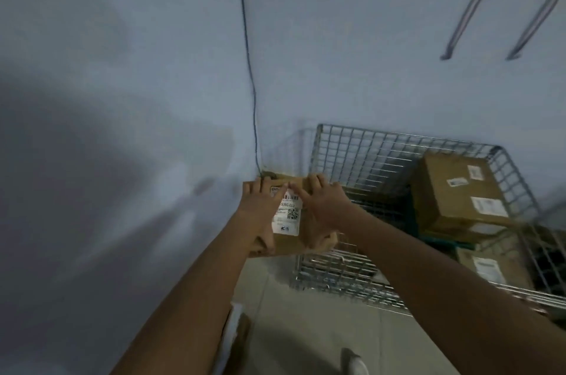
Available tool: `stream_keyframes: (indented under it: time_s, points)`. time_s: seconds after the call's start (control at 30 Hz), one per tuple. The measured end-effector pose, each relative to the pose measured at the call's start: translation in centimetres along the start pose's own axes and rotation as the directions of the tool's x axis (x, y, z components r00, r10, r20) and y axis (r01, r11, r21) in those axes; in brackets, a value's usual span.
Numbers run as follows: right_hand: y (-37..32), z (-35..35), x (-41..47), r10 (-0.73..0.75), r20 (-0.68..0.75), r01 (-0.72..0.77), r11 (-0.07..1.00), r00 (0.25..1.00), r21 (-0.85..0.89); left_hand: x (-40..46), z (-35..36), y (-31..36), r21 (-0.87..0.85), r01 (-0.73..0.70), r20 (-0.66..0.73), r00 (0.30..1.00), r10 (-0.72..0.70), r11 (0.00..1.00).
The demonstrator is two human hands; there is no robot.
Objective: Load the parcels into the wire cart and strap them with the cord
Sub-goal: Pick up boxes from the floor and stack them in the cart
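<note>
- A small brown cardboard parcel (291, 240) with a white printed shipping label (288, 211) is held at the centre of the frame, just left of the wire cart's near-left corner.
- The left hand (260, 206) is clamped on the parcel's left side, fingers curled over its far edge and thumb across the label.
- The right hand (321, 206) is clamped on the right side in the same way; the two grips almost meet over the label.
- The wire cart (367, 154), a shiny metal grid basket, is seen at centre right against a pale blue-grey wall (122, 68).
- Three labelled cardboard boxes are seen in the cart's right part: a large one (459, 191) on top, a flat one (450, 235) under it, another (490, 267) nearer the lower right.
- The cart's left part is open, down to its grid floor.
- A thin dark cord (246, 53) is seen running down the wall corner.
- Pale floor tiles (306, 328) are seen at the bottom centre.
</note>
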State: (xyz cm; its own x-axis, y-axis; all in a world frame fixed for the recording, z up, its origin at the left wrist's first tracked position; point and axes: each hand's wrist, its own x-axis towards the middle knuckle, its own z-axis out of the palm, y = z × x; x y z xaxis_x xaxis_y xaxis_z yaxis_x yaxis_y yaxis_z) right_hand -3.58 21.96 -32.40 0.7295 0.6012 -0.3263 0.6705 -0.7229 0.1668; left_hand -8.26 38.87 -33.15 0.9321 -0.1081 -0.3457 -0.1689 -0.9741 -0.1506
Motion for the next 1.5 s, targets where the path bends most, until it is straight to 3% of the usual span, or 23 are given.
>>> stream_keyframes:
  time_s: [0.1,0.27,0.5,0.63,0.97,1.17,1.5]
  points:
    - [6.7,0.6,-4.4,0.095,0.032,-0.097,0.994,0.995,0.043,2.9,-3.5,6.4,0.007,-0.096,-0.051,0.994,0.096,0.995]
    - [17.9,6.2,-9.5,0.233,0.114,-0.247,0.960,0.966,0.134,9.0,-7.0,18.0,0.035,-0.239,-0.007,0.971,0.239,0.971]
    - [32.1,15.5,-14.2,0.309,0.231,-0.342,0.933,0.922,0.116,18.6,-8.5,33.9,0.054,-0.348,0.095,0.935,0.343,0.936]
    - [37.0,18.9,-14.9,0.303,0.266,-0.348,0.927,0.915,0.143,22.6,-7.9,39.0,0.063,-0.359,0.118,0.929,0.350,0.931]
    - [36.3,24.3,-5.4,0.193,0.297,-0.290,0.898,0.935,0.332,28.8,-2.2,34.7,0.110,-0.282,0.196,0.946,0.257,0.953]
    - [34.4,29.4,0.6,0.173,0.388,-0.313,0.889,0.905,0.334,33.8,4.3,32.6,0.142,-0.342,0.203,0.928,0.311,0.929]
    - [32.2,41.0,6.0,0.139,0.520,-0.337,0.889,0.843,0.309,40.1,16.3,34.5,0.055,-0.364,0.388,0.866,0.316,0.930]
